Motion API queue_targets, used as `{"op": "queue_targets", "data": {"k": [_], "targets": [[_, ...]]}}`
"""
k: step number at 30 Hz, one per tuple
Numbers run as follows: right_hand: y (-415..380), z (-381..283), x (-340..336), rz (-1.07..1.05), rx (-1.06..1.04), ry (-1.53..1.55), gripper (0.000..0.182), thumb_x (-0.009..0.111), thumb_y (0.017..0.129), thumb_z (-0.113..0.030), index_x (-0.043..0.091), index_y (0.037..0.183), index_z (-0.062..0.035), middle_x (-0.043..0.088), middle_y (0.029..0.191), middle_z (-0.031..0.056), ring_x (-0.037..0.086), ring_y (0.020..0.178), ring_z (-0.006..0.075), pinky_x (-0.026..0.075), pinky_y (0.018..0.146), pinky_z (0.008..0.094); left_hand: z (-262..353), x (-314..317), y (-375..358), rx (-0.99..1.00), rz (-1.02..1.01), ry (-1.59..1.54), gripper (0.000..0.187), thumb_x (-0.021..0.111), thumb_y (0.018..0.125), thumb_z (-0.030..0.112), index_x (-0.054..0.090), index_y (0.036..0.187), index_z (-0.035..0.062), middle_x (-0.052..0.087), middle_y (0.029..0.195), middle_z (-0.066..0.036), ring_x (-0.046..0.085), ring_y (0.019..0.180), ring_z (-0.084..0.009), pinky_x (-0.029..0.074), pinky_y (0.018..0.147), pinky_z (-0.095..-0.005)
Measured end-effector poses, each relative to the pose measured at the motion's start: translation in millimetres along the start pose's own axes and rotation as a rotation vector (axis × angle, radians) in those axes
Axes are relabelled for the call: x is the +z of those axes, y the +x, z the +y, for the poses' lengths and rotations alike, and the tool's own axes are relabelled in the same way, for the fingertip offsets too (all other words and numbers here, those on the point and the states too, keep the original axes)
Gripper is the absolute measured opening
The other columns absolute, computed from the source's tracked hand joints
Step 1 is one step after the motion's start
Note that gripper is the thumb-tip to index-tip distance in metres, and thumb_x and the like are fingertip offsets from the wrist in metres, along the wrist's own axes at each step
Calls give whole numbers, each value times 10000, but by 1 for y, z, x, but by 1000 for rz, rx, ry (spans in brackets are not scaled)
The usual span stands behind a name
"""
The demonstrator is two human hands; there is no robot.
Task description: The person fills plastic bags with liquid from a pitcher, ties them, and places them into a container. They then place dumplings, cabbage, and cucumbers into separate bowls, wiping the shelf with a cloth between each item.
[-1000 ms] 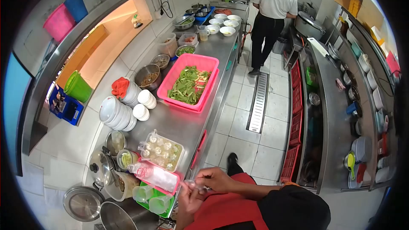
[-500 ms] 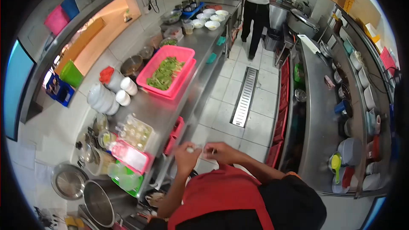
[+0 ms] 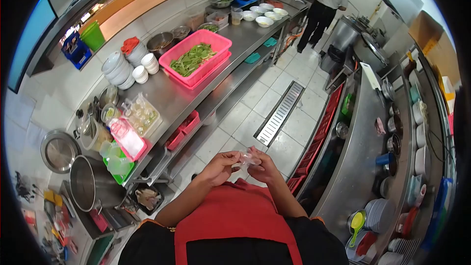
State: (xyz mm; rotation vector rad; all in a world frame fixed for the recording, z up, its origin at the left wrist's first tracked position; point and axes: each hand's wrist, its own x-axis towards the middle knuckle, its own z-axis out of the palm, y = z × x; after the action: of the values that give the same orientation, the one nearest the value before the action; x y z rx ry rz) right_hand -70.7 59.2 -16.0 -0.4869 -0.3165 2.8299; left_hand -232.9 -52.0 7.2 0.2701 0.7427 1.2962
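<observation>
In front of my red apron, a small piece of clear plastic film, apparently a bag, is stretched between my hands. My left hand pinches its left side with closed fingers. The fingers of my right hand are closed on the other side, close to the left ones. Whether anything lies inside the plastic is too small to tell. Nearest on the counter to the left is a clear tray of small filled plastic bags, beside a pink tray with white contents.
A pink basket of leafy greens stands on the steel counter, with stacked bowls behind. Another person stands at the far end. A floor drain runs along the aisle. On the right is a counter with plates.
My hands have come together around the clear plastic, which now shows more plainly between them. The view has turned, and the far person has shifted with an arm now bent forward.
</observation>
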Motion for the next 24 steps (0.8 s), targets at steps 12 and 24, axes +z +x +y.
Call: {"op": "queue_targets", "data": {"k": [12, 24], "targets": [[65, 57, 62, -11, -574, -1605, 130, 592, 789, 34, 698, 820, -34, 592, 767, 66, 567, 709, 164, 442, 628, 278, 0, -27, -59, 916, 1245, 1420, 225, 738, 557, 144, 519, 517, 112, 524, 531, 4, 523, 583, -203, 326, 841, -399], [136, 151, 75, -397, 84, -1482, 169, 567, 861, -46, 657, 989, 15, 599, 929, 53, 551, 784, 163, 436, 706, 302, 52, -129, -179, 855, 745, 1172, 76, 673, 642, 5, 618, 685, 35, 574, 708, -76, 565, 560, -192, 441, 492, -309]]}}
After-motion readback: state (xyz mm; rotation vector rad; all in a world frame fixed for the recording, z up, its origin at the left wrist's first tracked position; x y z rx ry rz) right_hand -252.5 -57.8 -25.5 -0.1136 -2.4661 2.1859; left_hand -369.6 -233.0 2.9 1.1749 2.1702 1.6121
